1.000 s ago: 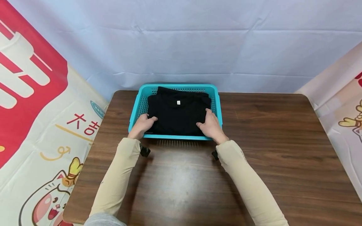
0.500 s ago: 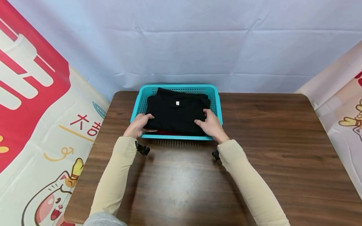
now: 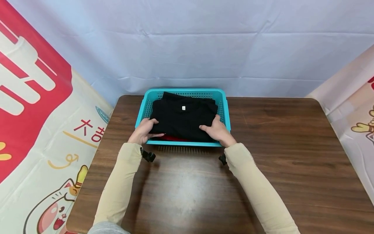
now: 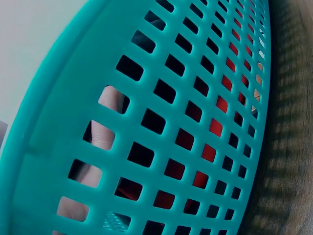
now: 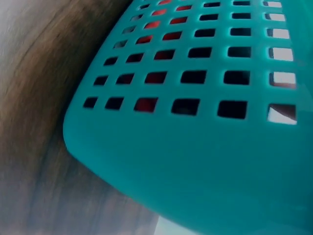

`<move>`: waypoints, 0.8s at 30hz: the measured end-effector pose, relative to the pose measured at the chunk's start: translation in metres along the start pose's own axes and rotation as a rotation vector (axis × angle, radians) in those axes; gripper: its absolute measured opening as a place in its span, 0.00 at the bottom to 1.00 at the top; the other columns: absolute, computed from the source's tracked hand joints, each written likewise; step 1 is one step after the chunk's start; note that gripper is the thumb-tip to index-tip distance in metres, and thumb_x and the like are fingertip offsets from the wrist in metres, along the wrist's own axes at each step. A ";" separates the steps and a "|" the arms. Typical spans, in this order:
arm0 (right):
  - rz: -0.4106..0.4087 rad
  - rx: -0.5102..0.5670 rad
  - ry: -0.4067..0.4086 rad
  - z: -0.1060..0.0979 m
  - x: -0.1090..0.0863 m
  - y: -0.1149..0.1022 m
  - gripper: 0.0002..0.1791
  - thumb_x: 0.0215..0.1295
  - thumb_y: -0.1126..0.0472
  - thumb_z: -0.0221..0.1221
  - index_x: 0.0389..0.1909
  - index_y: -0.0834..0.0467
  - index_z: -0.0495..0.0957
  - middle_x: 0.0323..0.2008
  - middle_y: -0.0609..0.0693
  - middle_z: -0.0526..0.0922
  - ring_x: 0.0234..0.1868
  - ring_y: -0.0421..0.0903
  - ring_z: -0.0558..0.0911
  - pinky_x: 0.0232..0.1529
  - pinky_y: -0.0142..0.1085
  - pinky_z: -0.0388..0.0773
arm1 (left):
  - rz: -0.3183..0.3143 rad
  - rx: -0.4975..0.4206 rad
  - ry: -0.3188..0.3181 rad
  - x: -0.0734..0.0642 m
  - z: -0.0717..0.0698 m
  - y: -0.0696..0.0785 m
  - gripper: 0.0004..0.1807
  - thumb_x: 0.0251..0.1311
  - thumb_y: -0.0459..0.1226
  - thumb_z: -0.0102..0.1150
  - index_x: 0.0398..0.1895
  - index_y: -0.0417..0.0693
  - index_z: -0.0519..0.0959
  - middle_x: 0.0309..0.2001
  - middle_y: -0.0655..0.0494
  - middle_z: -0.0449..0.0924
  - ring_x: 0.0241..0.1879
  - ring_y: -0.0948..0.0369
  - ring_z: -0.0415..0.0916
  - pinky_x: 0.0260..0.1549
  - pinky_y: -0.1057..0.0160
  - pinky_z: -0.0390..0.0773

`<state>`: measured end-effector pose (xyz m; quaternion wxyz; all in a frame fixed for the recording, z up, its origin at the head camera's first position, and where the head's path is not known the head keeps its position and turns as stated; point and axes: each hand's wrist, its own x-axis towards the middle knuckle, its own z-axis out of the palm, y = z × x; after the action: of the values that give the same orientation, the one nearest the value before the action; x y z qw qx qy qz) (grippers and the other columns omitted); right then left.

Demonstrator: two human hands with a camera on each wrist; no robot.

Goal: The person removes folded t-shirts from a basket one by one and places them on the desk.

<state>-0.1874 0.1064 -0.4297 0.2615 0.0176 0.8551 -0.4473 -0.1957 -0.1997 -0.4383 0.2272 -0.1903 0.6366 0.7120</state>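
A folded black T-shirt [image 3: 182, 121] with a white neck label lies in a turquoise plastic basket [image 3: 185, 144]. My left hand [image 3: 143, 130] grips its near left corner, thumb on top and a finger beneath. Below that lifted front edge a strip of red cloth [image 3: 173, 138] shows. At the right side my right hand [image 3: 219, 131] holds the shirt, its thumb on top; the fingers' undersides are hidden. Through the basket wall [image 4: 73, 98] in the left wrist view, parts of my left fingers [image 4: 102, 135] appear. Basket wall [image 5: 161, 147] blocks the right wrist view of the hand.
The basket stands at the back of a brown wooden table [image 3: 277, 156], close to a pale cloth backdrop [image 3: 187, 48]. A printed cartoon sheet [image 3: 52, 130] hangs on the left. More dark cloth lies behind the shirt's neckline inside the basket.
My left hand has shifted slightly left and slid a finger under the shirt, raising its front edge and exposing the red cloth. My right thumb has moved slightly left.
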 end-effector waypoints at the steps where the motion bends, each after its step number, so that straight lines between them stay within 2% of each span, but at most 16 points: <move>1: -0.005 0.026 0.003 -0.001 0.000 0.000 0.54 0.70 0.45 0.52 0.74 0.60 0.20 0.77 0.61 0.35 0.77 0.59 0.46 0.71 0.54 0.57 | 0.000 0.013 0.004 0.000 0.000 0.000 0.27 0.69 0.35 0.41 0.69 0.41 0.53 0.67 0.43 0.58 0.63 0.49 0.67 0.47 0.51 0.82; 4: -0.036 0.119 0.010 -0.003 0.000 0.002 0.52 0.71 0.51 0.52 0.75 0.59 0.23 0.77 0.60 0.34 0.77 0.58 0.44 0.72 0.53 0.56 | -0.009 0.062 0.011 0.002 0.001 0.001 0.24 0.67 0.38 0.44 0.64 0.40 0.60 0.63 0.43 0.63 0.58 0.49 0.71 0.46 0.51 0.82; 6: -0.056 0.178 0.010 -0.004 0.000 0.003 0.49 0.71 0.55 0.52 0.76 0.58 0.25 0.77 0.61 0.38 0.77 0.57 0.46 0.71 0.53 0.58 | -0.019 0.085 0.011 0.003 0.001 0.001 0.23 0.68 0.42 0.47 0.62 0.41 0.65 0.60 0.43 0.67 0.55 0.49 0.73 0.45 0.50 0.82; 10: -0.082 0.261 0.012 -0.004 0.001 0.004 0.45 0.70 0.60 0.50 0.76 0.56 0.30 0.76 0.62 0.41 0.77 0.56 0.46 0.70 0.53 0.59 | -0.035 0.116 -0.005 0.005 0.001 0.001 0.27 0.68 0.52 0.49 0.63 0.46 0.68 0.58 0.44 0.71 0.54 0.50 0.74 0.50 0.48 0.80; 12: -0.084 0.290 0.025 -0.004 0.002 0.004 0.44 0.68 0.61 0.49 0.76 0.56 0.32 0.76 0.62 0.42 0.77 0.55 0.47 0.69 0.52 0.59 | -0.043 0.162 0.001 0.005 0.000 0.001 0.29 0.68 0.55 0.48 0.65 0.48 0.67 0.59 0.46 0.71 0.55 0.51 0.74 0.54 0.51 0.77; 16: -0.076 0.352 0.054 -0.003 0.004 0.004 0.45 0.65 0.62 0.49 0.76 0.56 0.33 0.75 0.62 0.44 0.75 0.55 0.51 0.69 0.49 0.57 | -0.051 0.228 0.010 0.005 -0.002 0.001 0.27 0.67 0.52 0.49 0.63 0.47 0.67 0.58 0.48 0.71 0.52 0.53 0.74 0.54 0.55 0.74; 19: -0.071 0.391 0.077 -0.003 0.005 0.004 0.46 0.63 0.63 0.49 0.76 0.55 0.33 0.75 0.62 0.44 0.73 0.54 0.52 0.63 0.46 0.58 | -0.042 0.221 -0.004 0.004 -0.004 0.000 0.24 0.66 0.47 0.50 0.60 0.45 0.67 0.54 0.49 0.72 0.48 0.55 0.76 0.49 0.58 0.76; 22: -0.076 0.421 0.092 -0.004 0.005 0.003 0.49 0.60 0.64 0.48 0.76 0.53 0.30 0.77 0.59 0.37 0.74 0.53 0.49 0.54 0.45 0.57 | -0.028 0.215 -0.019 0.004 -0.006 -0.001 0.22 0.66 0.44 0.51 0.60 0.46 0.65 0.52 0.50 0.73 0.44 0.58 0.78 0.45 0.62 0.79; 24: -0.088 0.428 0.096 -0.005 0.005 0.003 0.51 0.58 0.66 0.48 0.76 0.52 0.26 0.77 0.56 0.31 0.73 0.52 0.48 0.51 0.46 0.56 | -0.023 0.197 -0.027 0.004 -0.007 -0.001 0.24 0.65 0.43 0.51 0.62 0.47 0.64 0.54 0.48 0.74 0.46 0.58 0.79 0.45 0.62 0.79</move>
<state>-0.1929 0.1109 -0.4326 0.1912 0.0566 0.7522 -0.6281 -0.1986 -0.2059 -0.4425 0.2613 -0.1646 0.6983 0.6457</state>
